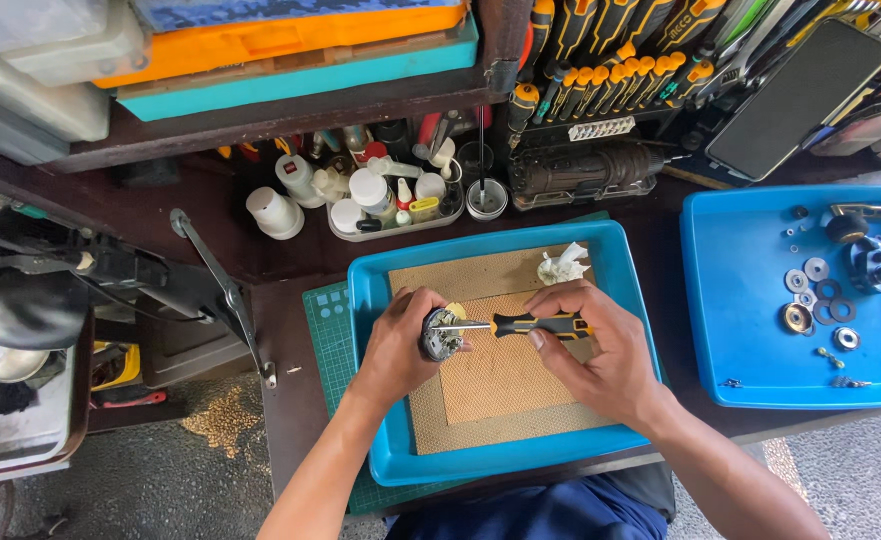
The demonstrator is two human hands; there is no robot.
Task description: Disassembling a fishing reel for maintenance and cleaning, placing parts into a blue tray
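Cluttered dark workbench (280, 290), green cutting mat (330, 330) under a blue tray (380, 440), left hand (400, 345) gripping a small round metal part (440, 338) near the tray's middle, right hand (600, 345) closed on a yellow-black screwdriver (530, 324) – tip at the part, second blue tray (740, 300) of washers at the right edge – screwdriver rack (610, 50) along the back.

Soft, even daylight fills the frame, brightest at the centre and right, where the two blue trays (390, 300) look saturated. The left side and the recess under the shelf (260, 120) at the top fall into deep shadow. Shadows beneath the hands are faint. Focus stays sharp throughout (straight edges bow slightly toward the frame's corners).
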